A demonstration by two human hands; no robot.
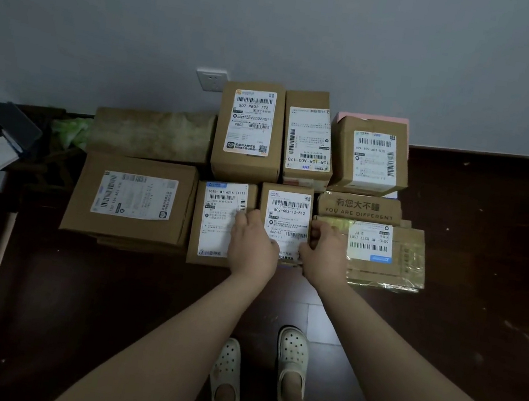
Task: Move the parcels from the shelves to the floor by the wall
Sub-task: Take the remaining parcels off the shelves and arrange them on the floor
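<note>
the middle parcel [287,219] sits on the dark floor [473,275] in the front row by the wall [318,28], snug between a labelled box [216,224] and a taped box [389,255]. both arms stretch forward and down. left hand [255,238] fingers curl over its left edge, right hand [324,249] grips its right edge.

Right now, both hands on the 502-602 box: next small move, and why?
Probably let go and pull both hands back. The left hand and right hand grip the sides of the 502-602 parcel, which looks seated in the front row between the AZ1A box and the taped box.
</note>
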